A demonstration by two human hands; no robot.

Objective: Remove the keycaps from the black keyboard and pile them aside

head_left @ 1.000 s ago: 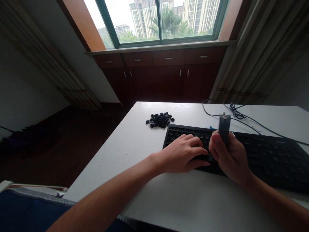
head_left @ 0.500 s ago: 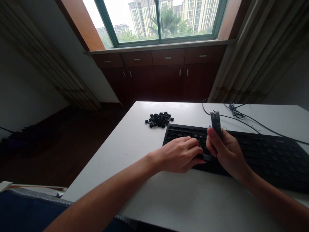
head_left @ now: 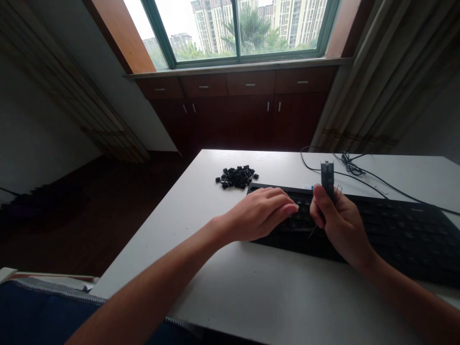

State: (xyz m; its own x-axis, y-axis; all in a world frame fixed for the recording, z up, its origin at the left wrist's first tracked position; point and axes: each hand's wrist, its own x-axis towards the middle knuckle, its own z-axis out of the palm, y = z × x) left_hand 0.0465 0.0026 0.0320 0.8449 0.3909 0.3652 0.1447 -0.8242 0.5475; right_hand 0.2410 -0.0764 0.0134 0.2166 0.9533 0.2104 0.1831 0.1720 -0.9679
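Observation:
My right hand (head_left: 341,225) grips a dark grey keycap puller (head_left: 327,179) upright, with thin wire prongs showing below and beside my fingers. My left hand (head_left: 258,214) lies over the left part of a black keyboard (head_left: 402,235), its fingers extended towards the keys and holding nothing that I can see. The two hands are close, with a narrow gap between them. Behind the keyboard's far left corner sits a heap of loose black keycaps (head_left: 237,177). My hands hide the keys beneath them.
The keyboard lies on a white table (head_left: 215,287) whose left edge drops to a dark floor. A black cable (head_left: 347,165) coils along the far right of the table. Wooden cabinets stand under a window beyond. Blue fabric sits at lower left.
My left hand has moved away from the near keys, further up the keyboard, and its fingers have straightened. The puller in my right hand has shifted slightly right and stands more upright.

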